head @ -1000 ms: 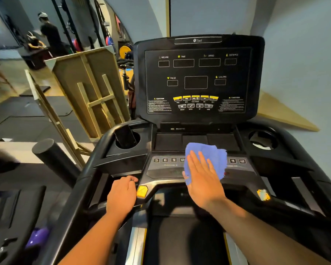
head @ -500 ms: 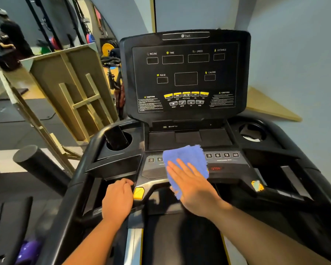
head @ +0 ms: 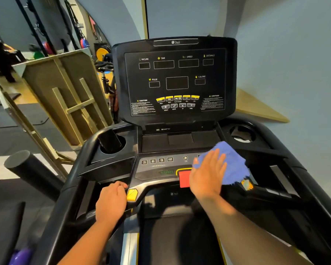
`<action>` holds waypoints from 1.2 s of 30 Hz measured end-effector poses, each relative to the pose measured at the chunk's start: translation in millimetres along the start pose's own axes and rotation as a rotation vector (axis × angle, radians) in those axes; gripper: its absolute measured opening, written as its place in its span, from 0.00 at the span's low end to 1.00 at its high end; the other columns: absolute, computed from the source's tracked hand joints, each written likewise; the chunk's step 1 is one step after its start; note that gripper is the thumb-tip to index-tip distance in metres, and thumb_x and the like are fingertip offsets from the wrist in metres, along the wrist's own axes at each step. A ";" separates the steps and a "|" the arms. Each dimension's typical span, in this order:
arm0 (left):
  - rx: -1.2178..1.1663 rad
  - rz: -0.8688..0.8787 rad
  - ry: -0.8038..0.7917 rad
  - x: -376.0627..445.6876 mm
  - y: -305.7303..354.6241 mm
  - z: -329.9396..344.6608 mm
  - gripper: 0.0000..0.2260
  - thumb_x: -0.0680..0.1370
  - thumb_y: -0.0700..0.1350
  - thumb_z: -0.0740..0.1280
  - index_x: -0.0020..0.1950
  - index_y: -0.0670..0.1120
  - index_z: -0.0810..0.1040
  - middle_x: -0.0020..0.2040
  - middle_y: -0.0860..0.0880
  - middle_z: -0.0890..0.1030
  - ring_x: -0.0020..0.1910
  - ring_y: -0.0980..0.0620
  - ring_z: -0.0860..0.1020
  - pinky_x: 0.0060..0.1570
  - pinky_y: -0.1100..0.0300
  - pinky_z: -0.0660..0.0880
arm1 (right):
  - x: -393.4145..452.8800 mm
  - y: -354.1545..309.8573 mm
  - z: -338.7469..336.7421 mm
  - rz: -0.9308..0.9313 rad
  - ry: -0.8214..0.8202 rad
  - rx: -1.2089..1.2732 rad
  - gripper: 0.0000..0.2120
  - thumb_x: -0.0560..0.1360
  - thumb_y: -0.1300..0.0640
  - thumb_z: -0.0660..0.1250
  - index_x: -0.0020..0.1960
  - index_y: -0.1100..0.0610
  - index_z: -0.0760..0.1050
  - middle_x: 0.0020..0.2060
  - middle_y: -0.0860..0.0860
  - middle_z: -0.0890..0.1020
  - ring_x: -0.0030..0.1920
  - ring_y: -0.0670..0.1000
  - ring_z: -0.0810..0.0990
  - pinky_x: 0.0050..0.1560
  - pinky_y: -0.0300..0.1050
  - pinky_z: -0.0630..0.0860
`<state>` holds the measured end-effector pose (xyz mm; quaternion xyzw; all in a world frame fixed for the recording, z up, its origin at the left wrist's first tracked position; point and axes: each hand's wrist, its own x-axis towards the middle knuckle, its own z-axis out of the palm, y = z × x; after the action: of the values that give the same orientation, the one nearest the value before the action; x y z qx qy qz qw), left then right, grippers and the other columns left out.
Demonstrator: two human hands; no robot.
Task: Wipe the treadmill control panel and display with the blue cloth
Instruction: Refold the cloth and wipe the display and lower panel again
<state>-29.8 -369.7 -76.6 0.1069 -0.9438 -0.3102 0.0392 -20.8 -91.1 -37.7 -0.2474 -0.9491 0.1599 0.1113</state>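
The black treadmill display [head: 175, 81] stands upright ahead of me, its windows dark. Below it lies the control panel [head: 161, 165] with number keys, a green START readout and a red stop button [head: 184, 178]. My right hand [head: 207, 175] presses the blue cloth [head: 230, 165] flat onto the right part of the control panel, fingers spread over it; the cloth hides the right-hand keys. My left hand [head: 111, 202] grips the left handlebar next to a yellow tab [head: 132, 194].
Cup holders sit at both sides: the left cup holder [head: 113, 143] holds a dark object, and the right cup holder [head: 242, 133] has something pale at its bottom. A wooden frame [head: 65, 100] leans at the left. A black foam bar [head: 30, 170] juts out lower left. A wall stands close on the right.
My right hand has slid the blue cloth from the panel's middle to its right side, uncovering the START readout and red button. The left hand stays on the handlebar.
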 end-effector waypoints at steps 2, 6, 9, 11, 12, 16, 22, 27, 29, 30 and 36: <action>0.012 0.000 -0.005 -1.9 2.8 -1.3 0.17 0.81 0.46 0.52 0.48 0.56 0.80 0.47 0.53 0.79 0.41 0.58 0.74 0.37 0.58 0.66 | -13.5 -25.3 11.3 -0.173 -0.045 -0.056 0.37 0.80 0.48 0.56 0.80 0.65 0.45 0.79 0.63 0.48 0.79 0.65 0.42 0.78 0.59 0.40; -0.006 -0.005 0.011 -3.1 4.5 -1.4 0.17 0.81 0.47 0.52 0.47 0.56 0.80 0.45 0.54 0.80 0.40 0.58 0.75 0.36 0.60 0.67 | -51.7 -69.6 25.0 -0.590 -0.129 -0.123 0.36 0.79 0.49 0.60 0.80 0.61 0.50 0.79 0.61 0.51 0.78 0.66 0.45 0.75 0.60 0.36; 0.003 -0.019 -0.006 -0.9 0.1 0.4 0.19 0.79 0.50 0.49 0.47 0.57 0.80 0.46 0.54 0.80 0.45 0.54 0.76 0.43 0.53 0.72 | -61.2 -83.4 22.5 -0.866 -0.261 -0.133 0.36 0.81 0.50 0.57 0.81 0.57 0.42 0.80 0.55 0.41 0.78 0.61 0.35 0.75 0.57 0.32; 0.003 -0.019 -0.011 -0.8 0.5 0.3 0.19 0.78 0.51 0.48 0.48 0.59 0.80 0.48 0.55 0.80 0.49 0.52 0.76 0.46 0.51 0.72 | -52.8 -73.1 19.1 -1.029 -0.302 -0.108 0.34 0.81 0.51 0.58 0.81 0.54 0.44 0.81 0.51 0.43 0.79 0.57 0.36 0.77 0.55 0.35; 0.007 -0.012 -0.010 -0.9 0.7 0.2 0.19 0.78 0.51 0.49 0.48 0.59 0.80 0.49 0.54 0.80 0.49 0.52 0.76 0.46 0.51 0.71 | -46.3 -65.1 16.9 -1.106 -0.339 -0.103 0.33 0.81 0.52 0.58 0.81 0.53 0.47 0.81 0.49 0.46 0.80 0.55 0.38 0.78 0.54 0.36; 0.023 -0.027 -0.018 0.8 0.0 0.6 0.18 0.80 0.48 0.51 0.50 0.57 0.80 0.51 0.52 0.80 0.48 0.52 0.76 0.43 0.53 0.68 | -16.4 -19.7 -3.2 -1.175 -0.448 -0.031 0.32 0.80 0.57 0.58 0.81 0.48 0.51 0.80 0.43 0.50 0.80 0.48 0.40 0.78 0.48 0.38; 0.016 -0.014 -0.026 -2.2 3.7 -1.5 0.16 0.81 0.45 0.52 0.48 0.56 0.79 0.49 0.53 0.80 0.42 0.60 0.73 0.36 0.61 0.64 | 15.3 72.0 -25.2 -0.794 -0.291 -0.029 0.33 0.81 0.56 0.57 0.80 0.43 0.45 0.78 0.37 0.43 0.78 0.43 0.37 0.74 0.40 0.29; 0.011 -0.018 -0.017 -0.1 0.8 0.3 0.16 0.81 0.47 0.52 0.47 0.57 0.79 0.48 0.53 0.80 0.42 0.59 0.74 0.37 0.59 0.66 | 8.6 64.8 -14.2 -0.333 -0.069 -0.071 0.33 0.80 0.52 0.54 0.80 0.52 0.43 0.80 0.50 0.46 0.80 0.55 0.41 0.77 0.52 0.38; 0.016 -0.021 -0.016 -0.2 -0.6 0.4 0.16 0.81 0.47 0.52 0.47 0.58 0.79 0.48 0.53 0.80 0.43 0.60 0.73 0.38 0.58 0.66 | 1.0 29.6 -7.8 -0.161 0.001 -0.086 0.34 0.81 0.48 0.57 0.81 0.55 0.45 0.81 0.56 0.47 0.80 0.60 0.42 0.77 0.57 0.42; 0.010 -0.029 -0.016 -0.6 0.5 -0.5 0.16 0.81 0.47 0.52 0.47 0.58 0.79 0.48 0.54 0.79 0.42 0.61 0.72 0.38 0.59 0.65 | -1.7 10.4 -9.3 -0.113 0.007 -0.070 0.34 0.81 0.47 0.57 0.81 0.56 0.46 0.81 0.57 0.47 0.79 0.62 0.42 0.77 0.59 0.42; 0.037 0.000 -0.009 -4.6 6.4 -3.4 0.17 0.82 0.46 0.52 0.47 0.57 0.80 0.46 0.54 0.80 0.42 0.59 0.74 0.35 0.63 0.64 | -39.9 -88.4 22.2 -0.469 -0.159 -0.095 0.39 0.75 0.45 0.67 0.79 0.57 0.56 0.79 0.60 0.54 0.78 0.67 0.50 0.73 0.63 0.40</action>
<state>-25.9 -365.6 -70.1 0.1059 -0.9496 -0.2932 0.0329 -31.6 -189.9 -31.8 -0.0122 -0.9928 0.1038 0.0587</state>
